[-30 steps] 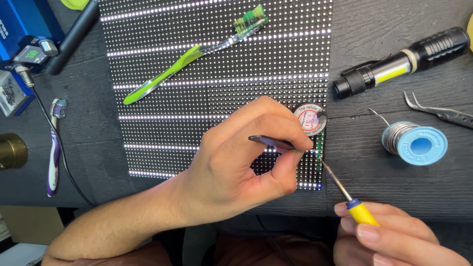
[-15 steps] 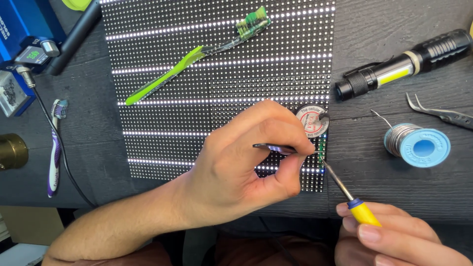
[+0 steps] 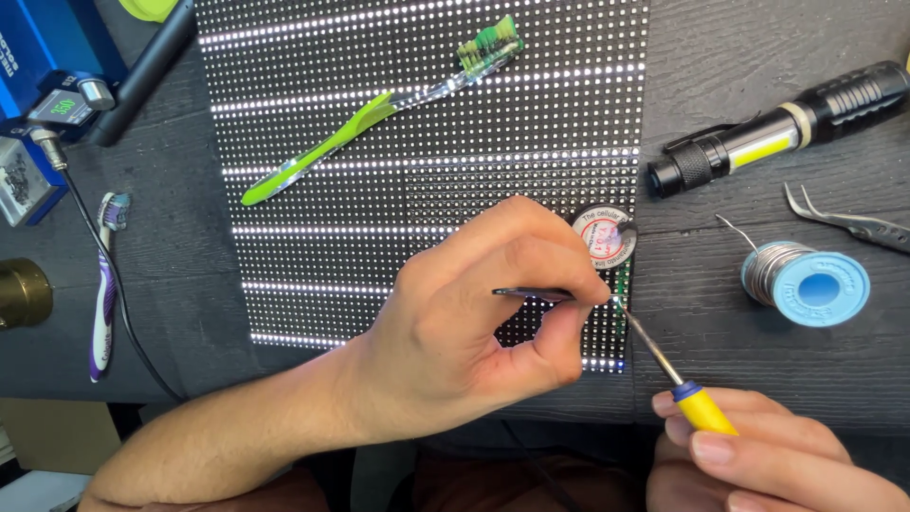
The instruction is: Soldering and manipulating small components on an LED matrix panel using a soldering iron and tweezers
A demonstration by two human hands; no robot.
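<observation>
At the near right edge of the dotted light panel point(image 3: 427, 142), the left hand point(image 3: 474, 332) pinches dark tweezers point(image 3: 531, 294) between thumb and fingers, tips at the panel's edge. Right hand point(image 3: 758, 455) closed around the yellow handle of a soldering iron point(image 3: 664, 356); its metal tip meets the tweezers' point at the panel edge. A small round tin point(image 3: 604, 237) sits just beyond the left fingers. On the panel lies a green toothbrush point(image 3: 370, 114). On the dark surface point(image 3: 739, 123) to the right: a black flashlight point(image 3: 787, 128), a blue solder spool point(image 3: 806, 284), spare tweezers point(image 3: 853, 223). A purple toothbrush point(image 3: 102, 284) lies left.
</observation>
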